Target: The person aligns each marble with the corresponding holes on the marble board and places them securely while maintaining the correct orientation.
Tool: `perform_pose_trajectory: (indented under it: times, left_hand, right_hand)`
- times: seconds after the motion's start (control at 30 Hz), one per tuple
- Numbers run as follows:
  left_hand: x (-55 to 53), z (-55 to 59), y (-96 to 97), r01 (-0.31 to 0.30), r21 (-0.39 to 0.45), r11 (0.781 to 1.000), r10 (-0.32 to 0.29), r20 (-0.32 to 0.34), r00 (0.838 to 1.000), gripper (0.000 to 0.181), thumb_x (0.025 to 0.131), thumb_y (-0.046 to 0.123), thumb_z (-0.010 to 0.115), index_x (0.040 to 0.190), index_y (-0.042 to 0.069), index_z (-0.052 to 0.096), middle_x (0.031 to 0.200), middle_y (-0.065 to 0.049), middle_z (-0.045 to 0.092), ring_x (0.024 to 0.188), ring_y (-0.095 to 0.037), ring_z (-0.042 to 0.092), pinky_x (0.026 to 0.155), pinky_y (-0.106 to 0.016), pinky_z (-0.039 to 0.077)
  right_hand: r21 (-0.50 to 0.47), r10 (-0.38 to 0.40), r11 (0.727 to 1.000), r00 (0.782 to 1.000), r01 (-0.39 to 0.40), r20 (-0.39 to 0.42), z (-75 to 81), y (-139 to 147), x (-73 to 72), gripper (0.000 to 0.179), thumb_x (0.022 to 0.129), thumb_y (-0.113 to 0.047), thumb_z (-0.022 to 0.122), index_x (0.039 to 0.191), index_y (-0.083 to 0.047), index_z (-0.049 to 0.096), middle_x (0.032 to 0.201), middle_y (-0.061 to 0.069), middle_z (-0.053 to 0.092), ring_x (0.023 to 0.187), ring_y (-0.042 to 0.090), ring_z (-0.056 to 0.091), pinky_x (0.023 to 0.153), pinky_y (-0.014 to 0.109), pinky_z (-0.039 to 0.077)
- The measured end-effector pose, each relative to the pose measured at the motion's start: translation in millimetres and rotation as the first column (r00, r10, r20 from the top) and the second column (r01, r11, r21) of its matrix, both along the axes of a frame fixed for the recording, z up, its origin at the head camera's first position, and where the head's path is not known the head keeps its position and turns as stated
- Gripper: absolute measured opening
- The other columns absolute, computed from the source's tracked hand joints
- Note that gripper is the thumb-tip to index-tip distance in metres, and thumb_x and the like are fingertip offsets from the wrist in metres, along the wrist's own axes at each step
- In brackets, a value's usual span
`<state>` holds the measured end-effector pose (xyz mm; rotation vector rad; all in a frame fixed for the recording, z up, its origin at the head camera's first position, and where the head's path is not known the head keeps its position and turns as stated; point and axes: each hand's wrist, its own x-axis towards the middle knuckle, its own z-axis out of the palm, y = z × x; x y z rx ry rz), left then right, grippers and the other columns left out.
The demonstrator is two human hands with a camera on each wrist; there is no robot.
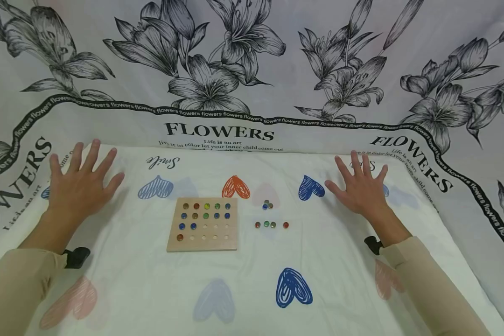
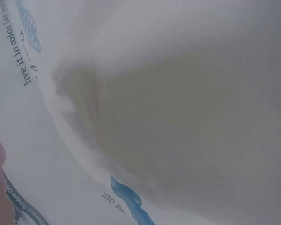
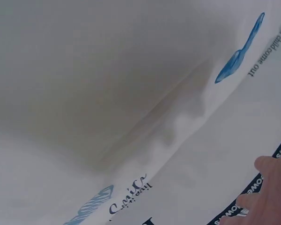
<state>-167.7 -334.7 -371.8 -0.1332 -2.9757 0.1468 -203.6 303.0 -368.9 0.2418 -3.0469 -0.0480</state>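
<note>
Near the far left corner of a white cloth (image 1: 143,289), in the head view, a person's left hand (image 1: 79,189) is spread wide, back upward. Near the far right corner, the right hand (image 1: 360,189) is spread wide too. Both arms wear beige sleeves (image 1: 23,284). Between the hands and well apart from both, a flat wooden board (image 1: 210,246) lies left of centre, closer to the cloth's far edge than to its near one. Small coloured marbles (image 1: 206,216) sit in its holes: five along the far edge, five in the second row, two at the left end of the third and one at the near left corner. Off the board's right edge, loose marbles (image 1: 266,224) rest on the cloth: a tight cluster near the far right corner, and a spaced line of four nearer. A flower-printed cloth (image 1: 340,135) spreads beyond the far edge.

From the left wrist, much is a grey-green blur; the left hand shows only partly at the left edge, so its spread cannot be told there.

From the right wrist, parts of the right hand enter at the lower right corner, over printed cloth; its full pose cannot be told from this view.
</note>
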Motion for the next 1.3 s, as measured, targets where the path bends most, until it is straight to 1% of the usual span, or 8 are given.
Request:
perform_pose_trajectory:
  times: [0.3, 0.43, 0.5, 0.6, 0.73, 1.07, 1.2, 1.3]
  left_hand:
    - [8.8, 5.1, 15.6, 0.066, -0.016, 0.998, -0.066, -0.049, 0.997, 0.074, 0.101, 0.044, 0.047, 0.161, 0.020, 0.011, 0.167, -0.014, -0.004, 0.151, -0.039, -0.010, 0.111, -0.071, -0.011]
    - [15.3, 4.9, 25.8, 0.148, -0.013, 0.989, -0.148, -0.050, 0.988, 0.074, 0.099, 0.045, 0.051, 0.161, 0.021, 0.016, 0.167, -0.013, 0.001, 0.151, -0.041, 0.001, 0.112, -0.072, -0.006]
    - [19.1, 4.2, 31.0, 0.195, -0.014, 0.981, -0.196, -0.033, 0.980, 0.074, 0.099, 0.044, 0.051, 0.161, 0.022, 0.017, 0.167, -0.012, 0.002, 0.151, -0.041, 0.004, 0.112, -0.073, -0.003]
    - [24.9, 2.5, 39.3, 0.271, -0.010, 0.962, -0.271, -0.007, 0.962, 0.073, 0.099, 0.045, 0.053, 0.160, 0.022, 0.021, 0.167, -0.012, 0.008, 0.150, -0.042, 0.011, 0.111, -0.075, 0.006]
    - [32.9, -1.4, 51.5, 0.332, 0.028, 0.943, -0.333, 0.034, 0.942, 0.071, 0.098, 0.048, 0.055, 0.158, 0.022, 0.029, 0.166, -0.013, 0.015, 0.149, -0.043, 0.017, 0.109, -0.076, 0.016]
    - [47.4, -7.9, 74.8, 0.348, 0.080, 0.934, -0.356, 0.148, 0.923, 0.070, 0.097, 0.054, 0.054, 0.156, 0.021, 0.035, 0.163, -0.015, 0.024, 0.146, -0.045, 0.023, 0.108, -0.075, 0.020]
    - [51.3, -12.2, 78.7, 0.362, 0.105, 0.926, -0.376, 0.181, 0.909, 0.070, 0.098, 0.056, 0.050, 0.157, 0.022, 0.034, 0.163, -0.014, 0.024, 0.147, -0.044, 0.023, 0.109, -0.074, 0.020]
    - [52.7, -15.4, 80.5, 0.364, 0.136, 0.922, -0.386, 0.210, 0.898, 0.071, 0.098, 0.058, 0.050, 0.157, 0.023, 0.033, 0.163, -0.014, 0.024, 0.146, -0.045, 0.023, 0.109, -0.074, 0.019]
  right_hand:
    - [-0.023, 0.056, 0.998, 0.998, -0.056, 0.010, 1.4, -8, 9.9, 0.081, 0.096, -0.069, 0.035, 0.160, -0.022, 0.020, 0.164, 0.023, 0.011, 0.149, 0.047, 0.008, 0.107, 0.078, -0.008]
    - [-0.105, 0.154, 0.983, 0.988, -0.152, 0.011, 0.2, -15, 15.7, 0.075, 0.098, -0.059, 0.046, 0.158, -0.018, 0.027, 0.160, 0.023, 0.024, 0.144, 0.048, 0.026, 0.109, 0.076, 0.009]
    - [-0.192, 0.210, 0.961, 0.977, -0.201, 0.026, -0.6, -18, 18.2, 0.071, 0.099, -0.053, 0.053, 0.156, -0.017, 0.031, 0.158, 0.021, 0.031, 0.139, 0.046, 0.035, 0.110, 0.072, 0.019]
    - [-0.343, 0.283, 0.908, 0.956, -0.242, 0.077, -1.0, -22, 22.2, 0.066, 0.099, -0.044, 0.059, 0.154, -0.016, 0.036, 0.154, 0.017, 0.038, 0.131, 0.042, 0.048, 0.105, 0.064, 0.037]
    - [-0.441, 0.324, 0.867, 0.936, -0.234, 0.140, -1.6, -31, 27.0, 0.065, 0.098, -0.043, 0.062, 0.152, -0.016, 0.039, 0.151, 0.011, 0.043, 0.125, 0.033, 0.054, 0.101, 0.057, 0.046]
    - [-0.562, 0.387, 0.794, 0.906, -0.233, 0.171, -4.7, -50, 37.1, 0.064, 0.093, -0.028, 0.073, 0.148, -0.012, 0.046, 0.142, 0.010, 0.054, 0.121, 0.027, 0.057, 0.097, 0.053, 0.050]
    - [-0.586, 0.446, 0.760, 0.881, -0.281, 0.156, -5.9, -57, 41.7, 0.064, 0.087, -0.022, 0.079, 0.143, -0.009, 0.051, 0.136, 0.009, 0.060, 0.117, 0.025, 0.060, 0.096, 0.051, 0.051]
    - [-0.616, 0.509, 0.714, 0.851, -0.333, 0.130, -8.1, -61, 42.8, 0.062, 0.083, -0.018, 0.082, 0.138, -0.007, 0.056, 0.131, 0.009, 0.063, 0.113, 0.024, 0.063, 0.094, 0.049, 0.053]
